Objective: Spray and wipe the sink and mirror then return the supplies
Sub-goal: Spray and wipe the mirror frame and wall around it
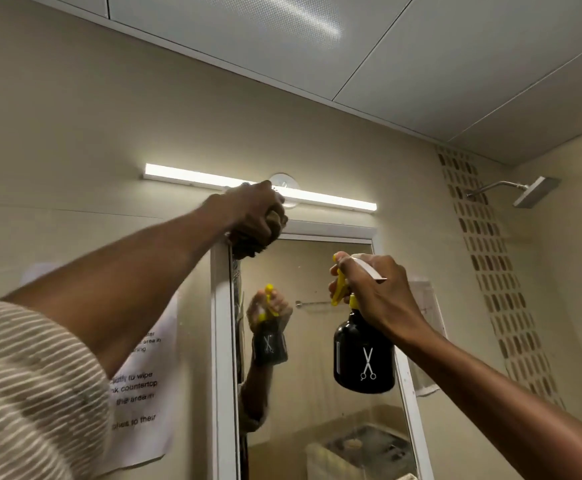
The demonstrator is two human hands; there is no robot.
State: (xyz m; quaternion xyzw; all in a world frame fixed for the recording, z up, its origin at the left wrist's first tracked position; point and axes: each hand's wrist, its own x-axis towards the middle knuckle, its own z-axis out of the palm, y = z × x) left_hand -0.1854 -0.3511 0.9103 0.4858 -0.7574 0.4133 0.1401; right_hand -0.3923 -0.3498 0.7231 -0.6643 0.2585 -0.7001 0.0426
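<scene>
Mirror (317, 341) stage under way; left hand (255, 213) grips a brownish cloth (275, 220) at the top left corner of the glass; right hand (369, 289) curled round the spray bottle (364, 355), held before the glass; sink not in view, state unknown; supplies not yet returned.

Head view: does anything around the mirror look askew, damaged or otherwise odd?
Nothing looks damaged or spilled. The left hand grips a brownish cloth at the mirror's top left corner, and the right hand holds the black spray bottle upright. The paper notice left of the mirror hangs slightly crooked with a curling lower edge.
</scene>
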